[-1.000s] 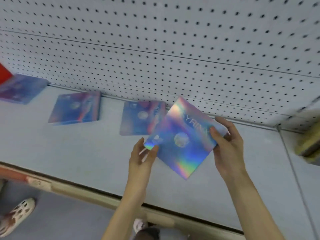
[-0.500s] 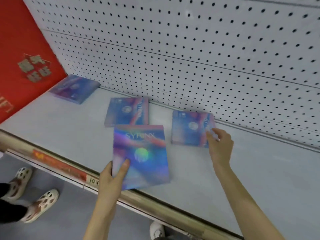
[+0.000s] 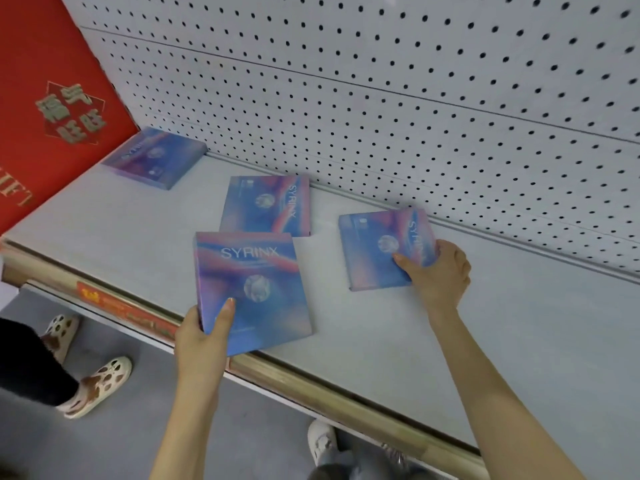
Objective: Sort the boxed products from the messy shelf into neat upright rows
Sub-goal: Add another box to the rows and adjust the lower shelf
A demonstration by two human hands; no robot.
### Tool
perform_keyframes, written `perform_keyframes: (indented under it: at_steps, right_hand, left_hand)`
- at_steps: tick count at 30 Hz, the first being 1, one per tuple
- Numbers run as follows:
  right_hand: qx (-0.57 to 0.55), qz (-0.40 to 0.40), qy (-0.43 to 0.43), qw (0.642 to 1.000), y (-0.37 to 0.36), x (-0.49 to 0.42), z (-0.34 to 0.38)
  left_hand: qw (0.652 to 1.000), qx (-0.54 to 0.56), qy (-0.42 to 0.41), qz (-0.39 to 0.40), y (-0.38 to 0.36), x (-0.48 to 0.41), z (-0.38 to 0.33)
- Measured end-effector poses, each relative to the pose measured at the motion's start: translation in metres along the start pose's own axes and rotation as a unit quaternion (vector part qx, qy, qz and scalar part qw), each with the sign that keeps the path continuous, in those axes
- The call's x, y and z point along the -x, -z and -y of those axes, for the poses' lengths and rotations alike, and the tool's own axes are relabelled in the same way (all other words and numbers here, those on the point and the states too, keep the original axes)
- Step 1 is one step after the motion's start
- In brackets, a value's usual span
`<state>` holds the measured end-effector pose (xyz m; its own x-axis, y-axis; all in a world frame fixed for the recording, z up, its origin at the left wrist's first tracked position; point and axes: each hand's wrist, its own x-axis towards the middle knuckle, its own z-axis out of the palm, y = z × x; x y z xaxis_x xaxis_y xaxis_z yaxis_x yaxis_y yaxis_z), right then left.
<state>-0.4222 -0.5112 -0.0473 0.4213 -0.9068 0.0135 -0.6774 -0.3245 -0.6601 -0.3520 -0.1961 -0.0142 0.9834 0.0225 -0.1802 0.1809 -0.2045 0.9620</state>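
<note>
At the far left a red panel [image 3: 52, 109] with gold characters closes off the end of the pale grey shelf [image 3: 519, 323]. Below it, on the grey floor, stands another person's cream perforated clog [image 3: 100, 382].

The first box [image 3: 156, 157], a flat, square, shiny carton in blue, pink and purple, lies face up in the back corner, just beside the red panel and the white pegboard wall [image 3: 415, 98].

The left hand [image 3: 204, 337] grips the second box [image 3: 252, 289], a matching carton with "SYRINX" across its top, at its near left corner. The thumb presses on the printed face and the fingers are tucked out of sight underneath. This box sits at the front of the shelf, its near edge over the brass-coloured front rail [image 3: 329, 386]. I cannot tell whether it rests on the shelf or is held just above it. A red label strip [image 3: 128, 313] runs along the rail to its left.

Just behind it lies the third box [image 3: 266, 206], flat, with its lettering running sideways.

Further right, the fourth box [image 3: 384, 249] lies flat near the pegboard. The right hand [image 3: 440, 271] grips its near right corner, thumb on top and fingers curled round the right edge.

None of the four boxes stands upright.
</note>
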Motion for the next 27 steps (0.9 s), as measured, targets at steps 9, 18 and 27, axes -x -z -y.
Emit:
perform_keyframes:
  at_steps: [9, 18, 27]
  right_hand:
    - [0.022, -0.022, -0.028, 0.999, -0.009, 0.021, -0.003]
    - [-0.027, 0.023, -0.042, 0.998, -0.004, 0.019, 0.003]
    - [-0.315, -0.052, -0.025, 0.947, 0.011, 0.060, 0.011]
  left_hand:
    - [0.999, -0.038, -0.015, 0.018, -0.012, -0.025, -0.003]
    - [0.994, -0.090, 0.006, 0.060, -0.037, -0.024, -0.003]
    - [0.995, -0.078, 0.004, 0.059, -0.036, -0.009, -0.013]
